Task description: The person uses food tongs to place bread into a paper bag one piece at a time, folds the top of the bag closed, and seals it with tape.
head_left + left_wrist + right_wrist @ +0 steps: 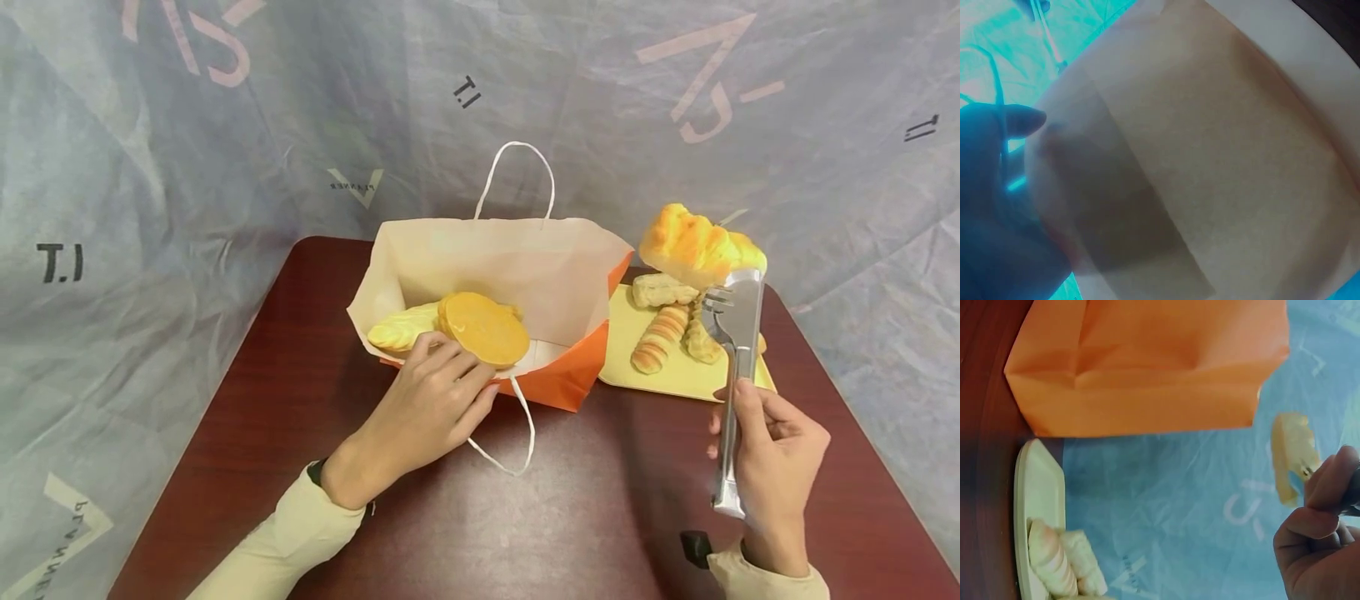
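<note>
My left hand (pixel 431 400) grips the near rim of an orange paper bag (pixel 566 375), fingers over the edge. In the left wrist view the bag's pale inner wall (pixel 1229 150) fills most of the picture. Inside the bag lie a round flat golden bread (pixel 487 329) and a pale yellow braided bread (pixel 405 327). Held in my right hand (pixel 780 450) are metal serving tongs (pixel 742 358), pointing up. A golden, ridged bread (pixel 697 243) sits at their tips, raised above a yellow tray (pixel 675 379). The right wrist view shows this bread (pixel 1291 450) from the side, beyond the fingers.
On the tray, right of the bag, are a striped roll (pixel 660 337), a pale bread (pixel 663 290) and a twisted bread (pixel 701 337). White cord handles (pixel 516 143) stick out from the bag. A small black object (pixel 696 548) lies near the right sleeve. Grey sheeting surrounds the dark red table (pixel 285 400).
</note>
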